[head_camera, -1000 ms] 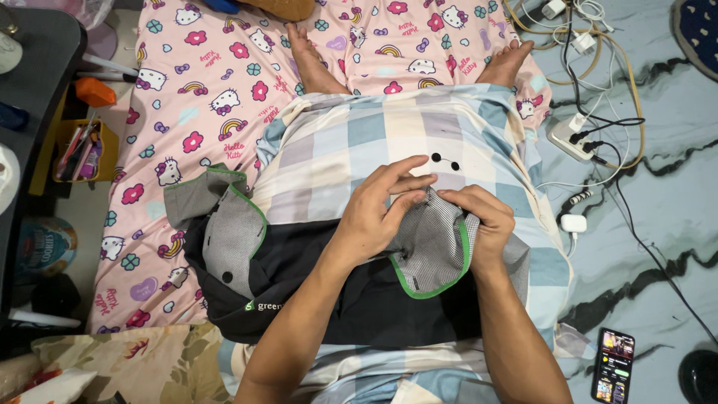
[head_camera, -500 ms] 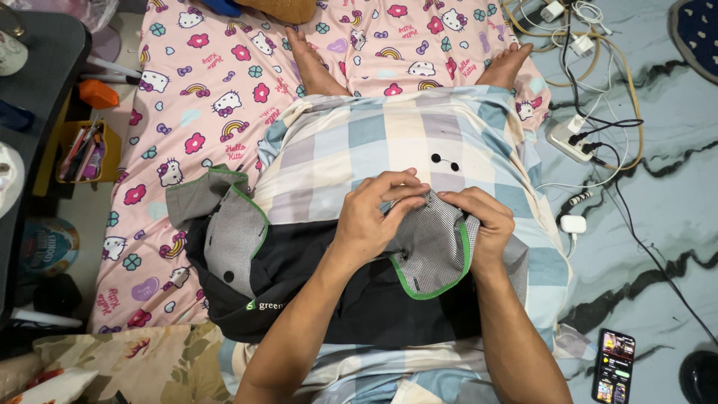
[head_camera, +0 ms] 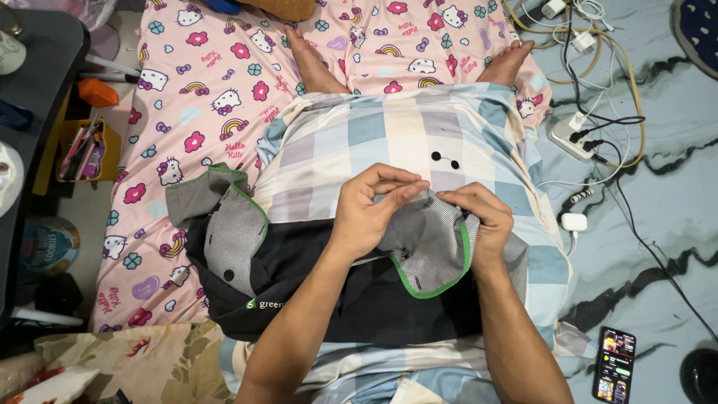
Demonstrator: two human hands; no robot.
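Checked pillow (head_camera: 389, 142) beneath, left hand (head_camera: 370, 213) and right hand (head_camera: 482, 221) grips pinching grey collar (head_camera: 430, 243), fingertips' contents indiscernible.

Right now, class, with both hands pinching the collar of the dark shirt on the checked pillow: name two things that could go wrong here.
1. Both hands, left hand and right hand, crowd one small spot on the grey mesh collar; if something sharp sits there, which cannot be seen, a finger could get pricked.
2. The black shirt only rests on the checked pillow, so a tug may slide it away.
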